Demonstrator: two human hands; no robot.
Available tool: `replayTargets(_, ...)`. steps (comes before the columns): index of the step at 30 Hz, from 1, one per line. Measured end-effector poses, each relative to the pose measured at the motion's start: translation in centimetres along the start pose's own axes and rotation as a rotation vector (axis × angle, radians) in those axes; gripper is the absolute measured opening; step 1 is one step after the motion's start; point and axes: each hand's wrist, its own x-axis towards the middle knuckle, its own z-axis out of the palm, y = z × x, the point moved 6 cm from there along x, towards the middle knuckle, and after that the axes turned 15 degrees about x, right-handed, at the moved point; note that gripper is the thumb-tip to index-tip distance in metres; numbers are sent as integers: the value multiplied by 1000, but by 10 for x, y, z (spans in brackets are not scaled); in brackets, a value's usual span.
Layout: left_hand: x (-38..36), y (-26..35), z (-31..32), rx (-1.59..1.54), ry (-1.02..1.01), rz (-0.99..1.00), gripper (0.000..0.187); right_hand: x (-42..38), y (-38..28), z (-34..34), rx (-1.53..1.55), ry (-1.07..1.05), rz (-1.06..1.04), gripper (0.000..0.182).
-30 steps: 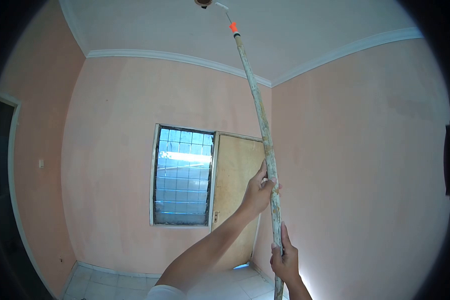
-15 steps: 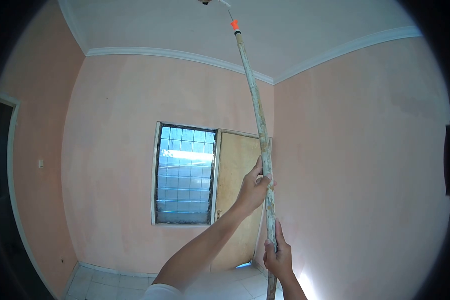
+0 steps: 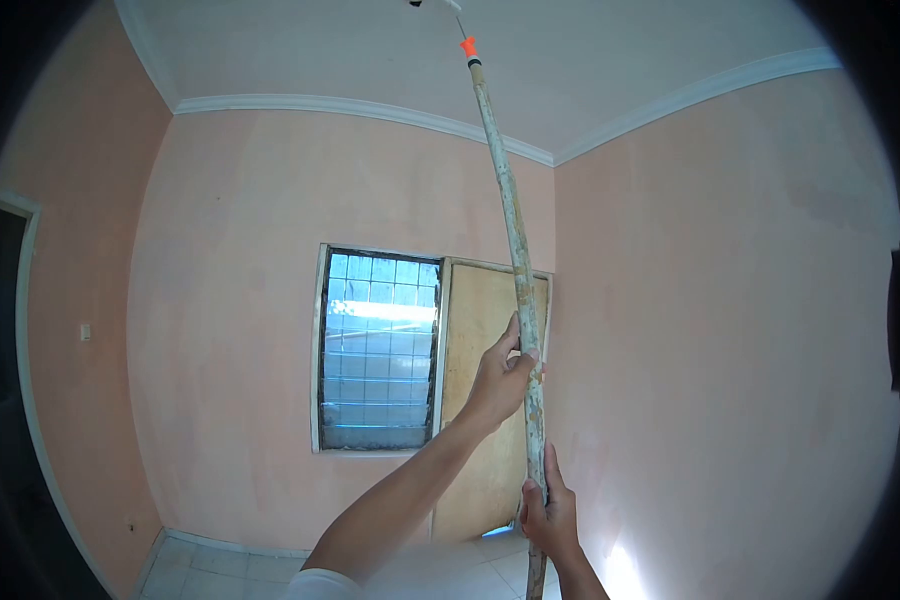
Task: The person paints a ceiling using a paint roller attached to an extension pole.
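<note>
A long pole, spotted with pale paint, rises from the bottom of the view toward the ceiling, leaning slightly left. At its upper end sits an orange handle with a thin metal rod leading to a white piece, perhaps a paint roller, cut off by the top edge. My left hand is closed around the pole at mid-height. Lower down, my right hand also grips it, with one finger stretched up along the shaft.
Overhead is a pale ceiling edged by white moulding, with a dark spot at the top of the view. Ahead are a louvred window and a wooden door. Another doorway stands at far left. Tiles cover the floor.
The view has shifted slightly, so the window and door appear a little further right. Both hands keep their hold on the pole, whose lower part sits slightly further left.
</note>
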Motion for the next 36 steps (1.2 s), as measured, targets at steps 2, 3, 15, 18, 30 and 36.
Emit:
replayTargets(2,-3,6,2,1,0,-28,66,1,4,-1,29,-6,16,64)
replayTargets(3,-3,5,-2,-4,3,-27,67,2,5,3,41,-7,24,64)
replayTargets(15,4,-7,6,-15,41,-55,66,12,27,-2,35,13,-115,64)
replayTargets(18,5,-8,7,3,55,-54,65,12,18,2,64,29,-158,64)
replayTargets(30,4,-10,16,-11,177,-102,62,20,18,5,-5,-11,-219,72)
replayTargets(36,-2,-4,22,54,221,-109,61,13,14,4,90,5,-297,69)
